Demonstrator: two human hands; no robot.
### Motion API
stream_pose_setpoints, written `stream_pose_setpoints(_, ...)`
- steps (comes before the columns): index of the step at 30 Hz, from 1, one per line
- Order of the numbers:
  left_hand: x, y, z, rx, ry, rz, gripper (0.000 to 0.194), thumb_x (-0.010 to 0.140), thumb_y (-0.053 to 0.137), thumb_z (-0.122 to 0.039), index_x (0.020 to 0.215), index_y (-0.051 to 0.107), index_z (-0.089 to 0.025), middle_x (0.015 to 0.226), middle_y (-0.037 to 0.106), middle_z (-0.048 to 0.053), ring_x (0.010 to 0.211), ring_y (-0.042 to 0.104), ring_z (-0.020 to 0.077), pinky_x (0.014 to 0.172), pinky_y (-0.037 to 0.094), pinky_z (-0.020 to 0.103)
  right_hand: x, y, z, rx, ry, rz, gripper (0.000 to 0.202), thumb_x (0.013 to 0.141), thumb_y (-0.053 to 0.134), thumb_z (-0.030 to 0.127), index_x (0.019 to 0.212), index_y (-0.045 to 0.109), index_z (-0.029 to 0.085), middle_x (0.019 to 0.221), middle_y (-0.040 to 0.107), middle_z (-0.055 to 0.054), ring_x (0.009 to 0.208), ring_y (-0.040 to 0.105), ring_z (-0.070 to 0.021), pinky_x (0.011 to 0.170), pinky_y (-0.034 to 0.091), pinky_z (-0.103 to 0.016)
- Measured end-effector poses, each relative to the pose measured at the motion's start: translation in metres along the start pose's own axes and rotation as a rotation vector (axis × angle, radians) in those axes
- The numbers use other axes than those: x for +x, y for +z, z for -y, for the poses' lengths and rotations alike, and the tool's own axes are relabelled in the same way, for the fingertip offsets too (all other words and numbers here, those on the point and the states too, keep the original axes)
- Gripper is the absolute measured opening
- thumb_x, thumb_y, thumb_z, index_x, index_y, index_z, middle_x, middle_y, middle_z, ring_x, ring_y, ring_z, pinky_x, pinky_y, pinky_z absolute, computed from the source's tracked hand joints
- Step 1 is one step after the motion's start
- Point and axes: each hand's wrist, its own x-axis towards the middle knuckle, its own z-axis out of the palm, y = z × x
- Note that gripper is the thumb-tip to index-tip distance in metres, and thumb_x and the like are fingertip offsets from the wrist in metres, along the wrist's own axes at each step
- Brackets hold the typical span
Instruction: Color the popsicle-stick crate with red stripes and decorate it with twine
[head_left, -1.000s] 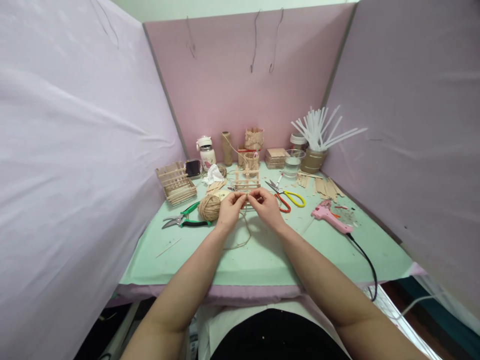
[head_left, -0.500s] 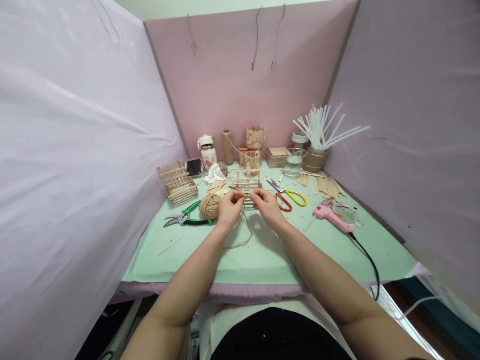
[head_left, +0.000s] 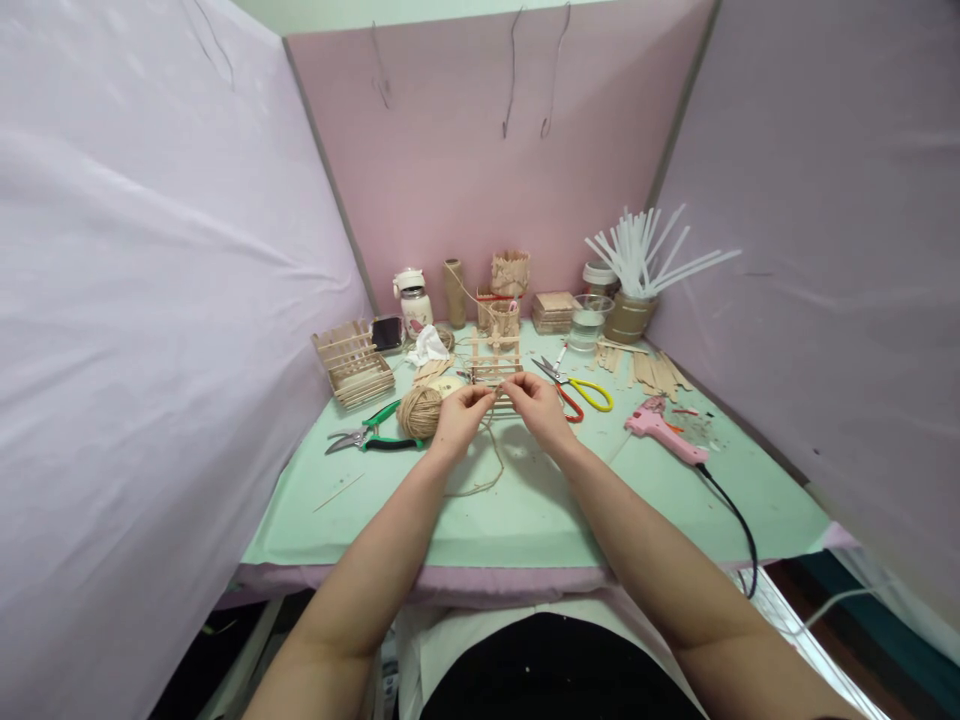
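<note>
My left hand and my right hand meet above the middle of the table, each with thumb and fingertips pinched on jute twine. A length of it hangs from between them and curls over the green tabletop. Just behind my fingers stands a small frame of wooden craft sticks, its lower part partly hidden by them. Close to the left hand lies a ball of jute twine. Scissors with red and yellow handles rest beyond the right hand.
Green-handled pruning shears lie on the left, near a stick-built tray. To the right are a pink glue gun with its cord, loose craft sticks, a clear cup and white glue sticks in a pot.
My fingertips have drawn slightly closer together on the twine, the left hand shifting a little to the right. The view has moved very slightly; the tabletop things stay put.
</note>
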Motion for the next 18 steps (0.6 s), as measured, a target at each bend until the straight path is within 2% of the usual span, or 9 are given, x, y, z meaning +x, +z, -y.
stream_pose_setpoints(7, 0.0005, 0.0022, 0.0002, -0.149, -0.066, 0.028, 0.022, 0.064, 0.072, -0.030, 0.079, 0.073, -0.015, 0.078, 0.070, 0.004, 0.075, 0.059, 0.0157, 0.079, 0.044, 0.031, 0.0004, -0.0007, -0.0007, 0.007, 0.048, 0.001, 0.017, 0.075, 0.059, 0.037, 0.073, 0.060, 0.020, 0.056, 0.049, 0.005, 0.058, 0.044, -0.0125, 0.059, 0.037, -0.026)
stream_pose_setpoints(18, 0.0000, -0.0003, -0.0003, -0.040, 0.038, -0.010, 0.021, 0.067, 0.073, -0.033, 0.075, 0.071, -0.014, 0.074, 0.068, 0.004, 0.071, 0.056, 0.0137, 0.071, 0.042, 0.027, -0.0015, 0.0013, 0.0012, -0.046, -0.013, -0.002, 0.019, 0.072, 0.061, 0.037, 0.072, 0.061, 0.019, 0.069, 0.060, 0.000, 0.065, 0.050, -0.0140, 0.064, 0.041, -0.027)
